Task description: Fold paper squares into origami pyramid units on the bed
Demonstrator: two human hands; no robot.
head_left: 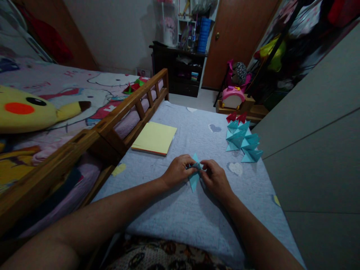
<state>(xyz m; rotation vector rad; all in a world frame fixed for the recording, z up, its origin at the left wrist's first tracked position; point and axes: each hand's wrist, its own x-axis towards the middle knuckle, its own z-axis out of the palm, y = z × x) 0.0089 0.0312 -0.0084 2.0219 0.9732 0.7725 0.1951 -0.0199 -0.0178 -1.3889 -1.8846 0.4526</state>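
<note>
Between my two hands is a folded piece of light blue origami paper (194,181), pointed at its near and far ends. My left hand (179,171) pinches its left side with thumb and forefinger. On the other side, my right hand (216,176) grips the paper's right part, its fingertips close to those of my left. The fingers hide the middle folds. Farther left lies a stack of square yellow paper (155,137) with other colours at its lower edge. Several folded blue origami pieces (236,135) stand at the right, with red origami pieces (236,117) behind them.
A pale cloth with heart prints covers the table (197,120). Along its left runs a wooden bed rail (135,108), with a yellow plush toy (28,110) on the bed beyond. A light grey panel (317,123) borders the right side. A dark cabinet (177,71) stands behind.
</note>
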